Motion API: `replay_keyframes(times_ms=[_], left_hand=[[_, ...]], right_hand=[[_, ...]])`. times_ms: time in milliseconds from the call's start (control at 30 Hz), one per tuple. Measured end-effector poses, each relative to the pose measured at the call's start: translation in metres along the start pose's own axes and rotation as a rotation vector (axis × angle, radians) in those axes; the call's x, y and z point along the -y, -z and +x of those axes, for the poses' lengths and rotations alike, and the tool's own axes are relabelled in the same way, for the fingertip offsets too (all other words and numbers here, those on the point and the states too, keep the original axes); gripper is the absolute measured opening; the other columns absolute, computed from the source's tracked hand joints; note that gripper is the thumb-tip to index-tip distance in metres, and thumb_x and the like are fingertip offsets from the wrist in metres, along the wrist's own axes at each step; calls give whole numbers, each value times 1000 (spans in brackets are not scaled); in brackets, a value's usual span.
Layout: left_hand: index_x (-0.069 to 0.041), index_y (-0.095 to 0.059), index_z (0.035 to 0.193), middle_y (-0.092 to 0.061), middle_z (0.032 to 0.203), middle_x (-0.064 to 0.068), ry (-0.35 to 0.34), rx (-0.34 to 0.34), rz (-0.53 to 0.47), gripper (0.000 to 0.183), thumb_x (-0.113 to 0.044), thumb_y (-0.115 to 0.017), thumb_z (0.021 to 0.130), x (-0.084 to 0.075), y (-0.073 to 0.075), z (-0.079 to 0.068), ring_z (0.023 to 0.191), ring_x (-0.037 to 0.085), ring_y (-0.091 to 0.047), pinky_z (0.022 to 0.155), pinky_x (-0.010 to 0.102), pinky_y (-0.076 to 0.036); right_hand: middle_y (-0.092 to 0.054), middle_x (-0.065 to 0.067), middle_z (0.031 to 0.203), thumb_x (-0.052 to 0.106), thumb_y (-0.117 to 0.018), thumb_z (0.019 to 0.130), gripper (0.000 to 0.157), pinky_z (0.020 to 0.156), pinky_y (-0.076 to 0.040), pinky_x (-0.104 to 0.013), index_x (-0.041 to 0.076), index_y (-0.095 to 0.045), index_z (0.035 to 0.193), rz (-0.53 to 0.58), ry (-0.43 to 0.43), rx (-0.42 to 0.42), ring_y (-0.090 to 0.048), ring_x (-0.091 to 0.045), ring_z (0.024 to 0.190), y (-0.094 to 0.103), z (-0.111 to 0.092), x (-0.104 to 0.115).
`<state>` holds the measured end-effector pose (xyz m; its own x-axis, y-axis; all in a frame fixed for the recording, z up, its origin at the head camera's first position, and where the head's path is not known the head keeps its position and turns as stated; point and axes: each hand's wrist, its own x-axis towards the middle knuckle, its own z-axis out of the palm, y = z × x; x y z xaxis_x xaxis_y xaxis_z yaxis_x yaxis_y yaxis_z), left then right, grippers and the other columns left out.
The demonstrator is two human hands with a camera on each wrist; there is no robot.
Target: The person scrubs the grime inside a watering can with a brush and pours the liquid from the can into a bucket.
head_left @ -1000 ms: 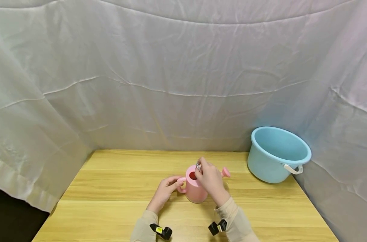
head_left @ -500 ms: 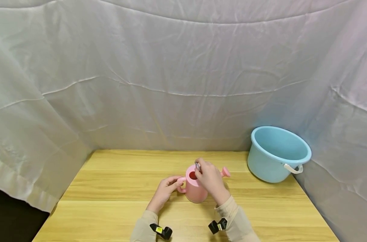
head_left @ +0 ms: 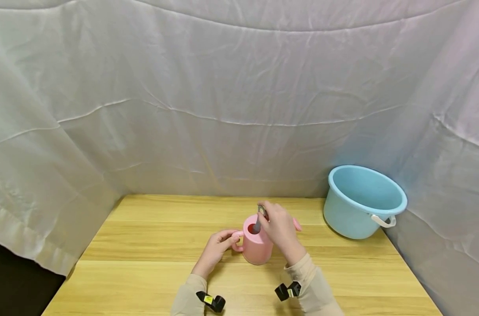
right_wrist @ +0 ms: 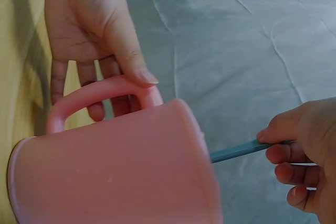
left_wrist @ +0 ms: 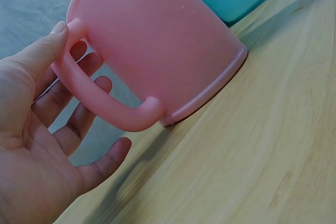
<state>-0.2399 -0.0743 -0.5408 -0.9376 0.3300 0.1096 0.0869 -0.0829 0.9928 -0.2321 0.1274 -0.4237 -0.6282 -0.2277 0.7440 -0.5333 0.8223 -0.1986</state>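
A pink toy watering can [head_left: 257, 252] stands on the wooden table, its handle to the left and its spout to the right. My left hand [head_left: 216, 250] pinches the top of that handle between thumb and fingers, while the little finger extends free in the left wrist view. Above the can's opening, my right hand [head_left: 280, 226] pinches a slim blue-grey stick [right_wrist: 236, 151] with a hole in its top end. The stick's lower part goes down into the can and is hidden there; what kind of tool it is, I cannot tell. Most of the spout lies behind the right hand.
A light blue bucket [head_left: 346, 219] with a white handle [head_left: 383, 221] stands at the table's back right corner. Grey cloth [head_left: 239, 109] hangs behind the table and along both sides. The wooden tabletop [head_left: 144, 245] extends around the can.
My right hand has risen slightly and shifted right, drawing the stick upward so more of it shows above the opening. The can has shifted slightly right. My left hand stays on the handle.
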Motion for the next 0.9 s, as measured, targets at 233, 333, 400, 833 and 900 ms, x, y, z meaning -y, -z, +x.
replay_keyframes(times_ms=[233,333,400,833,900], left_hand=[[-5,-66,120,-59,88,38,-2,4,-2,32,-26,-60,97,0,-1,0,91,44,-70,93,32,-54],[-4,-66,120,-59,89,39,-2,3,-4,32,-25,-60,97,0,-1,0,91,45,-69,93,33,-54],[-4,-66,120,-59,89,38,-1,1,-6,32,-26,-61,96,0,-1,0,91,45,-69,92,32,-54],[-5,-67,119,-59,87,38,-4,-3,-1,33,-28,-61,96,2,0,1,91,43,-70,92,35,-55],[-5,-66,119,-58,87,38,-7,2,-5,33,-28,-61,97,3,0,2,91,43,-70,93,37,-55]], right_hand=[[-57,2,63,2,-77,74,22,50,-37,-22,5,-69,95,20,113,-80,-45,-11,56,3,0,3],[-57,2,63,2,-77,75,22,51,-38,-22,5,-69,96,18,123,-87,-46,-10,56,2,-2,5],[-56,3,64,2,-77,75,23,52,-38,-22,5,-69,97,16,112,-83,-46,-10,56,1,-4,6],[-56,2,63,2,-76,74,23,50,-37,-20,7,-68,95,28,17,-73,-46,-9,56,-7,-15,2],[-55,2,63,4,-77,75,23,49,-35,-18,8,-68,95,31,-43,-41,-44,-8,56,-9,-19,3]])
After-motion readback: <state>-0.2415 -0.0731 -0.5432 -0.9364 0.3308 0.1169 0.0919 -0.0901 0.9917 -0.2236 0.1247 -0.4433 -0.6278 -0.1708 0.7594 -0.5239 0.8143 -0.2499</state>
